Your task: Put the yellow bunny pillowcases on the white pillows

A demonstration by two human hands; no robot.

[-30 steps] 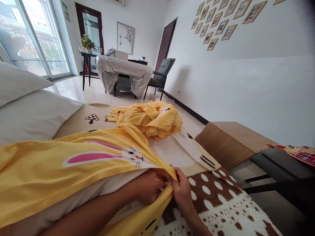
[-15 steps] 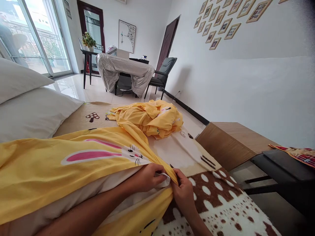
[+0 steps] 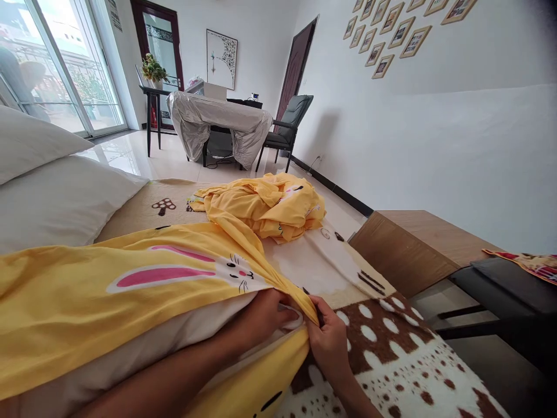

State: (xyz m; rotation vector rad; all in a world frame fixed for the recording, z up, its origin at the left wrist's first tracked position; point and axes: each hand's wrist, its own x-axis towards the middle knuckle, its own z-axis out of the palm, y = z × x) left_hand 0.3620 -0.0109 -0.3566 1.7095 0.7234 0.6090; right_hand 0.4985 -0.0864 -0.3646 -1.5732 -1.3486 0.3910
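A yellow cover [image 3: 165, 255] with a white rabbit and pink ears lies across the bed, its opening showing a white inner layer [image 3: 174, 331]. My left hand [image 3: 265, 316] reaches into that opening, fingers closed on the white inner fabric and partly hidden by the yellow edge. Just right of it, my right hand [image 3: 326, 331] pinches the gathered yellow edge from outside. Beyond both hands, the rest of the yellow cloth lies bunched in a heap [image 3: 278, 209].
White pillows [image 3: 61, 197] lie at the left. The bed has a brown and white patterned blanket [image 3: 391, 360]. A wooden cabinet [image 3: 404, 249] and black chair [image 3: 500, 290] stand at the right. A covered table [image 3: 217, 110] is farther back.
My left hand has pushed slightly farther right into the cover, its fingers now more hidden. My right hand has shifted slightly right with the yellow edge. The view has tilted a little.
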